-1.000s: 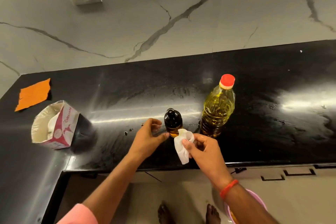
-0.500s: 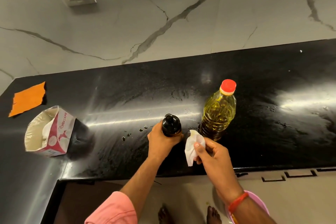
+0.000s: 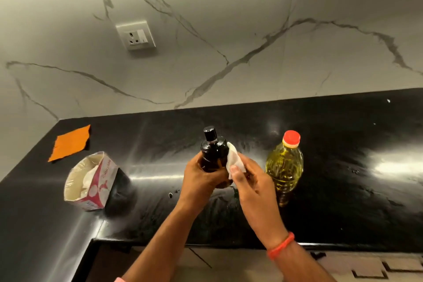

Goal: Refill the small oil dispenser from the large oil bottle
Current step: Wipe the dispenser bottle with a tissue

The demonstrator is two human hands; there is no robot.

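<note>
My left hand [image 3: 198, 181] grips the small dark oil dispenser [image 3: 213, 152] by its lower body and holds it up above the black counter [image 3: 343, 190], its black cap on. My right hand [image 3: 249, 182] presses a folded white tissue [image 3: 234, 160] against the dispenser's right side. The large oil bottle [image 3: 285, 167], full of yellow oil with a red cap, stands upright on the counter just right of my right hand.
An open tissue box [image 3: 91, 181] lies on its side at the left. An orange cloth [image 3: 71, 143] lies flat near the back left corner. Small oil drops [image 3: 170, 194] dot the counter under my hands. A wall socket [image 3: 136, 35] sits on the marble wall.
My left hand closed on the dispenser and lifted it off the counter. My right hand brought the tissue up against its side. The camera tilted upward.
</note>
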